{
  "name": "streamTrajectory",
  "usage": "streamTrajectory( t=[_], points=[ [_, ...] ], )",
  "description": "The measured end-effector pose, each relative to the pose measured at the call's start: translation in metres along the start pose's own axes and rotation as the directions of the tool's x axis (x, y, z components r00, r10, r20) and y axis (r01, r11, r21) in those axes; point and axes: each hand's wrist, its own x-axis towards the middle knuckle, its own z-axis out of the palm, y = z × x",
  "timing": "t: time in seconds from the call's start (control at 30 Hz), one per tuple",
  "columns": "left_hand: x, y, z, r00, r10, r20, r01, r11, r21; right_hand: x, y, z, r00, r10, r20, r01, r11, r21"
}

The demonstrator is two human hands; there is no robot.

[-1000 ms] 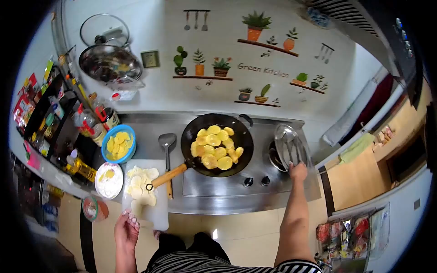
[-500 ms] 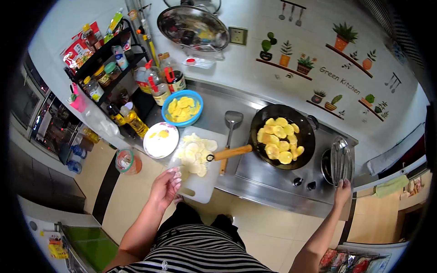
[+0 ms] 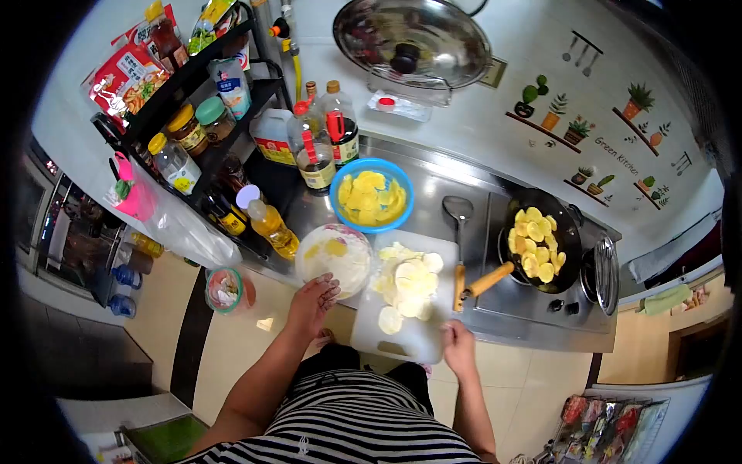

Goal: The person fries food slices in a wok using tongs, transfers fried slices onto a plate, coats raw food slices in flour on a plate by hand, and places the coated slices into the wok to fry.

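Note:
My left hand (image 3: 315, 298) is by the near edge of a white plate (image 3: 352, 274) bearing a few yellow slices. Its whitened fingers are stretched out, loosely together, with nothing visible in them. My right hand (image 3: 459, 340) is closed at the right edge of a white cutting board (image 3: 371, 329); its palm is hidden, and I cannot tell whether it grips the board. Pale round slices (image 3: 410, 282), resembling potato, are heaped on the board. Yellow slices (image 3: 533, 240) lie in a black wok (image 3: 568, 267) on the stove. More fill a blue bowl (image 3: 340, 213).
A spatula (image 3: 458, 209) lies between the board and the wok, whose wooden handle (image 3: 491, 278) points toward me. A glass lid (image 3: 607, 274) tilts at the stove's right end. Bottles (image 3: 272, 224) and a black shelf rack (image 3: 193, 93) stand left. A large lid (image 3: 456, 50) leans on the wall.
My right hand has let go of the glass lid and come left to the board. The view has shifted left, and my left hand is now by the plate.

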Motion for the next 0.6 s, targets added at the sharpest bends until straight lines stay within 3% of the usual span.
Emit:
streamTrajectory(
  t=[0.13,0.23,0.3,0.37,0.5,0.57,0.6],
  points=[
    [0.024,0.023,-0.043,0.997,-0.081,-0.002,0.081,0.995,0.060,0.047,-0.078,0.097,0.958,-0.281,0.059,0.283,0.959,-0.035],
    [0.037,0.035,-0.062,0.992,-0.125,0.021,0.123,0.990,0.073,0.086,-0.102,0.158,0.925,-0.359,0.126,0.369,0.928,-0.062],
    [0.052,0.029,-0.079,0.990,-0.114,0.078,0.107,0.990,0.090,0.108,-0.109,0.189,0.934,-0.320,0.159,0.337,0.937,-0.096],
    [0.059,0.026,-0.086,0.987,-0.134,0.090,0.127,0.989,0.079,0.133,-0.100,0.219,0.933,-0.190,0.305,0.300,0.880,-0.368],
    [0.060,0.030,-0.092,0.977,-0.171,0.124,0.164,0.984,0.072,0.158,-0.095,0.241,0.953,-0.223,0.204,0.297,0.820,-0.489],
    [0.055,0.033,-0.095,0.977,-0.172,0.125,0.164,0.984,0.072,0.168,-0.081,0.251,0.923,-0.340,0.178,0.382,0.773,-0.507],
    [0.053,0.035,-0.097,0.977,-0.168,0.131,0.159,0.984,0.076,0.169,-0.086,0.250,0.944,-0.229,0.237,0.325,0.762,-0.559]
  ],
)
